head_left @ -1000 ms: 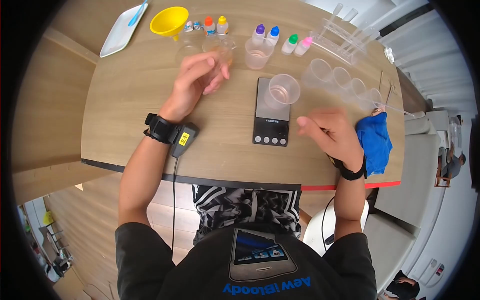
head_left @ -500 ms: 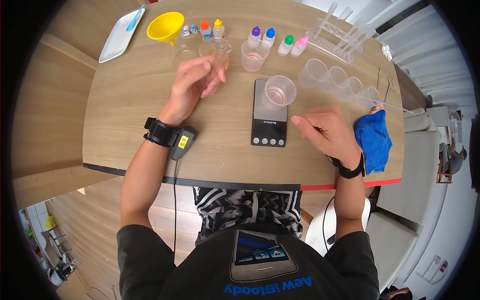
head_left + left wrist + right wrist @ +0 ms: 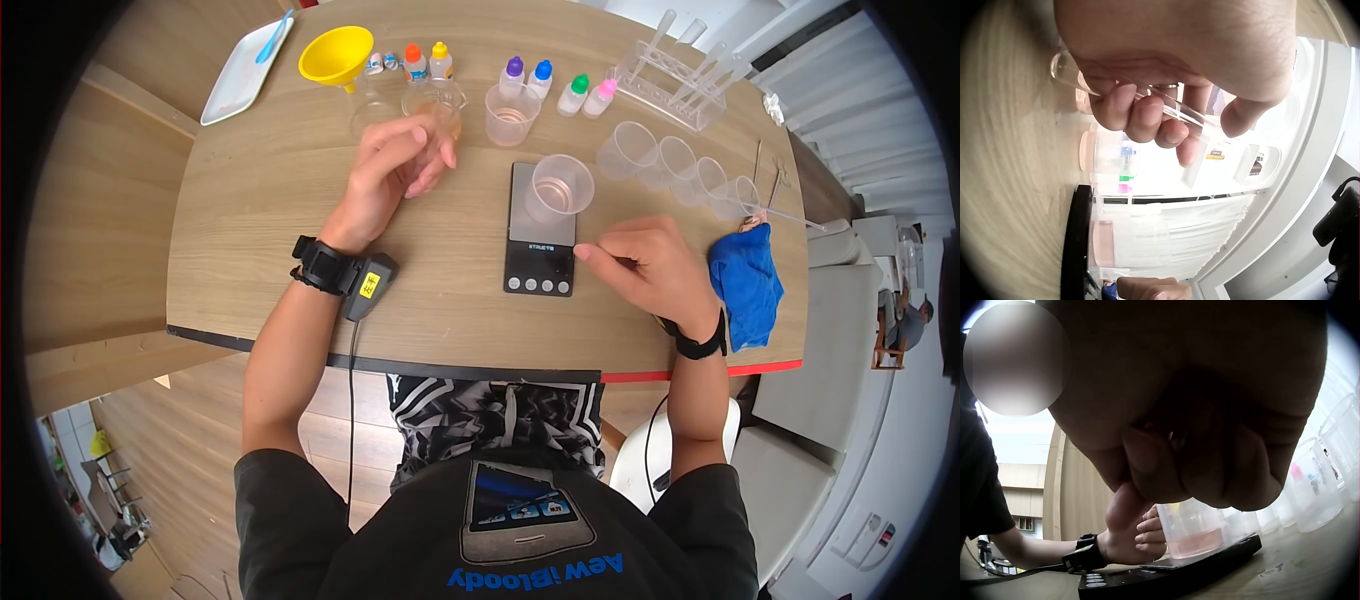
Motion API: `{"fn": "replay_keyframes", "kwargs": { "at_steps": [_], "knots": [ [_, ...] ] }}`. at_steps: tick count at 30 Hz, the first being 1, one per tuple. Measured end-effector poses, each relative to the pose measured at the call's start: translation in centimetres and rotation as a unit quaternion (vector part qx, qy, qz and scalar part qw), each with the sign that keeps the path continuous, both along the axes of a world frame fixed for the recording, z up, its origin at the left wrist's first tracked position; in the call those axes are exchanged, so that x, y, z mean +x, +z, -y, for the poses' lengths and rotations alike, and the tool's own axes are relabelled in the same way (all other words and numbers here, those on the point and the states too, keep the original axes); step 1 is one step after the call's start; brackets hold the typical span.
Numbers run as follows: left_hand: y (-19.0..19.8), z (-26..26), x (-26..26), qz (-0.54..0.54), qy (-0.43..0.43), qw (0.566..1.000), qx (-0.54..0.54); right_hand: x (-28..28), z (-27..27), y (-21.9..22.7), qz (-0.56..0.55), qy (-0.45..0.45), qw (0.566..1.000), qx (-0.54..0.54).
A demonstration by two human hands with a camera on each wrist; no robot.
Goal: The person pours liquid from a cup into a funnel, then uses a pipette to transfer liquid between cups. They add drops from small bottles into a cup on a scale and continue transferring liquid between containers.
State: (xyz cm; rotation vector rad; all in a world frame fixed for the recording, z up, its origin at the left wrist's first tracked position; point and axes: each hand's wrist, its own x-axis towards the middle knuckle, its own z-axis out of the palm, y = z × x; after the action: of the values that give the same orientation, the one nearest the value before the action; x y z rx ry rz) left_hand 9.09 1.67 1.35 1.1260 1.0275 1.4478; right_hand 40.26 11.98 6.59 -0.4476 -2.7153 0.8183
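Far left, a white tray (image 3: 240, 75) sits with a blue spatula (image 3: 270, 42), and next comes a yellow funnel (image 3: 335, 55). Now the left grip (image 3: 398, 165): fingers curled firmly round a clear tube (image 3: 1069, 73), which slants across under them, one end poking out past the fingers on the surface side, the other running up towards the thumb. Strapped to that wrist, a yellow label (image 3: 370, 286) carries dark Chinese characters. Behind the hand, the orange-capped bottle (image 3: 415, 66) wears a printed label too small to read.

On to the middle! The black scale (image 3: 540, 262) shows pale lettering I can't make out reliably, above four round buttons; a clear cup (image 3: 560, 188) of pinkish liquid stands upright on its plate. Nearest us, the dark shirt (image 3: 420, 545) shouts "Aew iBloody" in blue, upside down from here.

And the right grip (image 3: 652, 265): fingers curled in, thumb tip just beside the scale's right edge; whether it pinches anything, I can't tell. Beyond it, a test tube rack (image 3: 668, 90), then a blue cloth (image 3: 746, 285) at the far right of the surface.
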Motion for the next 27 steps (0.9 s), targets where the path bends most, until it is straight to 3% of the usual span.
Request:
{"fn": "replay_keyframes", "kwargs": {
  "at_steps": [27],
  "knots": [
    [0.0, 0.0, 0.1, -0.016, -0.002, 1.0, -0.004, -0.7, 1.0, -0.6, 0.12, 0.02, 0.99, 0.075]
  ]
}}
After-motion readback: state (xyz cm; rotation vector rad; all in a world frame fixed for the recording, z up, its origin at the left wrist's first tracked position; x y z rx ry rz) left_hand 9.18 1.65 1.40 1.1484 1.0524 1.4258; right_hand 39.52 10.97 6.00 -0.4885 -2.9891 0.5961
